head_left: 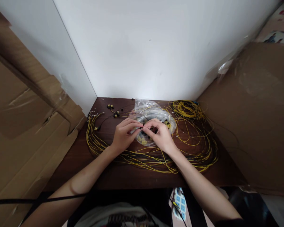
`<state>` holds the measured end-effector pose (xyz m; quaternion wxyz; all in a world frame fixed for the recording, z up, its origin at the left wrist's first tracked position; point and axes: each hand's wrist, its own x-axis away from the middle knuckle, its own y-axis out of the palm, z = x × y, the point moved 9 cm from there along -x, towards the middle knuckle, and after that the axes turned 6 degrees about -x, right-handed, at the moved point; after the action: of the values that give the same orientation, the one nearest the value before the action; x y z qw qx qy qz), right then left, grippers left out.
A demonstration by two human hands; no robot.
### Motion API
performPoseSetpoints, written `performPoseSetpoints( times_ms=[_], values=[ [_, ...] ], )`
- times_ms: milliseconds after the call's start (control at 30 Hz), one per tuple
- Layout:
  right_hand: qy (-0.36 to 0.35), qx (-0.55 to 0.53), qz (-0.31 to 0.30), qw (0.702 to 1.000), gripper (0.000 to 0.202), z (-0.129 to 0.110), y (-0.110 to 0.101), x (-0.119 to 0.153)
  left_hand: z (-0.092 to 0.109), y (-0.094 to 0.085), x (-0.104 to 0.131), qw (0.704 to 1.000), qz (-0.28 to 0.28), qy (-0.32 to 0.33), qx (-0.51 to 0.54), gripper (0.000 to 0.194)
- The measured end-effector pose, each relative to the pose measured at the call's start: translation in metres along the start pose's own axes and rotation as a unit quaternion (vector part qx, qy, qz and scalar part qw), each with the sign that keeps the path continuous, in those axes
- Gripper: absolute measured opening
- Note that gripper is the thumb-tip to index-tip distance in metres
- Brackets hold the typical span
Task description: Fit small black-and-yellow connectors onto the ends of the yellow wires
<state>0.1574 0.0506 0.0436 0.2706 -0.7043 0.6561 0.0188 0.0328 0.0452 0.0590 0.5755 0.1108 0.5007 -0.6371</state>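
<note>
Both hands meet at the middle of the brown table, above a clear plastic bag [145, 109] with small yellow and black parts in it. My left hand [126, 132] pinches a small black piece at its fingertips. Touching the same spot from the right, my right hand [158, 133] has thumb and forefinger pressed together; a thin dark wire runs up from there. The piece is too small to make out fully. Long yellow and black wires [151, 164] curve around the bag and pass beneath both wrists.
A coil of yellow wire [188, 109] lies at the back right. Small yellow-and-black parts [116, 114] and white bits [92, 113] are at the back left. Cardboard [26, 126] stands at the left, a large box [257, 119] at the right, a white wall [142, 47] behind.
</note>
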Motion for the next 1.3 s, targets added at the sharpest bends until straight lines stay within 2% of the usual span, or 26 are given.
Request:
performPoseSetpoints(
  times_ms=[300, 600, 767, 1000, 1300],
  values=[
    [0.056, 0.014, 0.022, 0.998, 0.011, 0.008, -0.006, 0.000, -0.003, -0.001, -0.001, 0.999, 0.005, -0.042, 0.017, 0.009],
    [0.038, -0.032, 0.022, 0.999, 0.010, 0.004, -0.006, 0.000, -0.018, -0.001, 0.002, 0.993, 0.004, -0.116, 0.026, 0.012],
    [0.037, -0.043, 0.014, 0.998, 0.012, 0.003, -0.006, -0.001, -0.019, -0.001, 0.003, 0.992, 0.005, -0.122, 0.025, 0.012],
    [-0.005, -0.003, 0.010, 1.000, 0.013, -0.006, -0.006, -0.001, -0.018, -0.001, 0.001, 0.992, 0.009, -0.119, 0.030, 0.012],
    [0.026, -0.042, 0.023, 0.999, 0.011, -0.003, -0.007, 0.001, -0.020, 0.002, 0.003, 0.991, 0.002, -0.131, 0.040, 0.012]
  ],
)
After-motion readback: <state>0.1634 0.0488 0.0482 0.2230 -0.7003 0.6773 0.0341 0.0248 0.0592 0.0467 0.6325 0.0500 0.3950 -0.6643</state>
